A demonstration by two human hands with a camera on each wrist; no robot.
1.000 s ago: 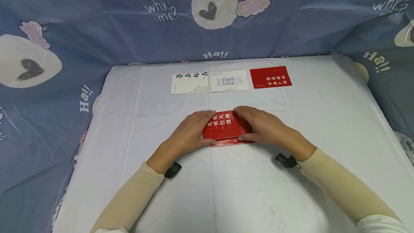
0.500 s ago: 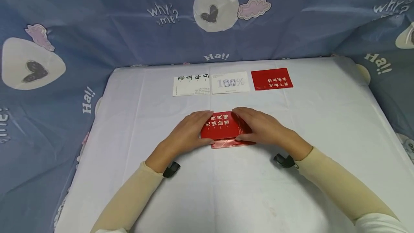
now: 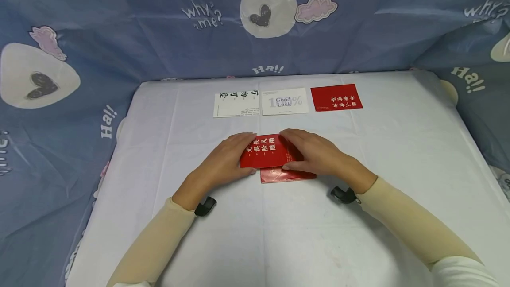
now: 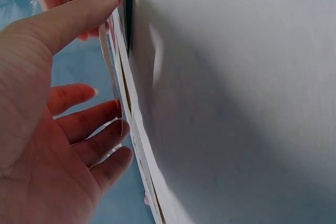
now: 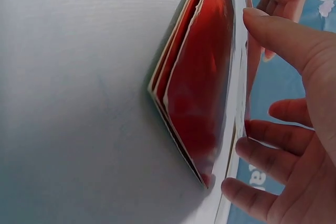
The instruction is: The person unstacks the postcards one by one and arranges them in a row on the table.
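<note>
A red card (image 3: 263,156) with white Chinese characters is held between both hands, overlapping a stack of red cards (image 3: 287,175) on the white cloth. My left hand (image 3: 217,163) grips its left end, thumb at the near edge and fingertips at the far edge. On the right end my right hand (image 3: 318,156) holds it the same way. From the right wrist, the stack (image 5: 199,93) shows a glossy red top and several layers, apart from the held card (image 5: 253,72), which is seen edge-on. The left wrist view also shows that card (image 4: 107,59) as a thin strip.
Behind the hands lie three cards in a row: a white one with black characters (image 3: 236,104), a white "Good Luck" card (image 3: 284,102) and a red card (image 3: 336,98). A blue printed cloth (image 3: 167,43) rises behind the table (image 3: 223,242).
Both hands and the held red card have shifted left and slightly away from the body. More of the stack beneath shows at its near right side.
</note>
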